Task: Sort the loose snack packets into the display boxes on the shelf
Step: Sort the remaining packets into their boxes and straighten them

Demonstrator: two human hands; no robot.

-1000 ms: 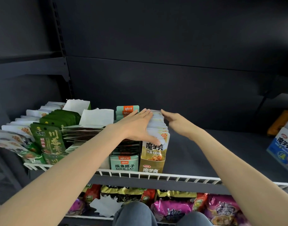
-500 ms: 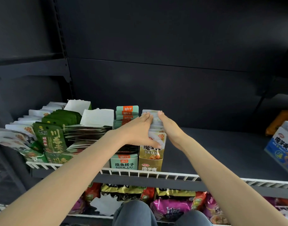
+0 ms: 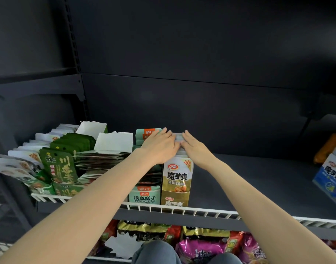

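Observation:
A gold display box [image 3: 175,195] stands at the front of the dark shelf [image 3: 249,180], filled with a row of white-and-gold snack packets [image 3: 179,169]. My left hand [image 3: 159,147] lies flat on the packet tops from the left, fingers straight. From the right, my right hand [image 3: 194,147] presses the same row with straight fingers. Both sets of fingertips meet at the rear packets. Beside it on the left is a mint-green display box [image 3: 144,194] with its own packets.
Further left are green packets [image 3: 58,166] in a green box, flat silver packets [image 3: 100,161] and white packets [image 3: 20,161]. A white wire rail [image 3: 182,210] edges the shelf front. A blue box [image 3: 331,178] stands far right. Bagged snacks [image 3: 199,248] fill the lower shelf.
Both hands have drawn together over the gold box's packets. The right hand came in from the box's right side. The row now stands more upright and compact.

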